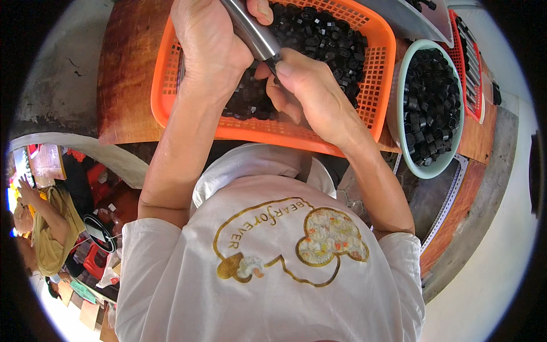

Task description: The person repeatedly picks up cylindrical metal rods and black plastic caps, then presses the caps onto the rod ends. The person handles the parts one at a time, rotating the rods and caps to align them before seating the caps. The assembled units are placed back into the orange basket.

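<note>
Above orange basket, clasping silver tube in left grip, slanting its long axis rightward and bodyward; pinching black piece at tube's end with nearer right grip.

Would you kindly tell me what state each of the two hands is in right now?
Left hand: closed around the silver tube.
Right hand: fingers curled by the black piece at the tube's end; whether it grips cannot be told.

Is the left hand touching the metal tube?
Touching: the head view shows the left hand closed around the metal tube, palm on one side, fingers on the other.
</note>
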`<state>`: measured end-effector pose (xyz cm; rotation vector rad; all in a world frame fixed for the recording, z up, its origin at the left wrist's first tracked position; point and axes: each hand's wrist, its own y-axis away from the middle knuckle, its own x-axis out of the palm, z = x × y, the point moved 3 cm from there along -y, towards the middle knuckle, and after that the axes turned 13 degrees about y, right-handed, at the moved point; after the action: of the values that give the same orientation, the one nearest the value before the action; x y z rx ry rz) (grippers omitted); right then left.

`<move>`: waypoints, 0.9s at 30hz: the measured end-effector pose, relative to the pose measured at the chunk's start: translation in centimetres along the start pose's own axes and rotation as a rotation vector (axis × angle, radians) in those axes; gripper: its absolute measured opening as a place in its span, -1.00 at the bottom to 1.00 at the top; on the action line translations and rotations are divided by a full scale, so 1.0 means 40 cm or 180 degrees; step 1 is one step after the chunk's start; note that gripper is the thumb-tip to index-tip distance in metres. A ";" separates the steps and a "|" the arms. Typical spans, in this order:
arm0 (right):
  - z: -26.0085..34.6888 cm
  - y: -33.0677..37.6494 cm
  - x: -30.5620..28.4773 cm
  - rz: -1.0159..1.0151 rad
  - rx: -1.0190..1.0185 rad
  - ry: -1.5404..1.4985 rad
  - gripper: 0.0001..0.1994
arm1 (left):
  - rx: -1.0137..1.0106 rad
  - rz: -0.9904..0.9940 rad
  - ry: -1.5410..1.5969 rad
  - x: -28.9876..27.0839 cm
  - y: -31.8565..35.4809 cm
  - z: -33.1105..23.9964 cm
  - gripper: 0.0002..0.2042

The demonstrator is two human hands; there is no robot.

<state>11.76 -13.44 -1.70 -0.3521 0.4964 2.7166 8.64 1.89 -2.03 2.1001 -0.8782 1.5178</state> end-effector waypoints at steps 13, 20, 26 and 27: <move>-0.014 0.005 0.008 0.0002 0.0110 -0.0069 -0.57 | 0.0048 0.0068 -0.0092 -0.004 0.002 0.004 -0.64; -0.014 -0.002 0.007 -0.0150 0.0105 -0.0007 -0.57 | 0.0122 0.0084 -0.0138 -0.004 0.003 0.004 -0.63; -0.017 0.000 0.007 -0.0198 -0.0009 -0.0003 -0.55 | 0.0035 0.0177 -0.0041 -0.004 0.004 0.008 -0.65; -0.019 0.001 0.008 -0.0218 -0.0007 -0.0011 -0.55 | 0.0037 0.0180 -0.0041 -0.004 0.005 0.009 -0.65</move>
<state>11.60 -13.67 -2.49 -0.3584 0.4718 2.6513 8.71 1.55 -2.29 2.1123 -0.9430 1.5426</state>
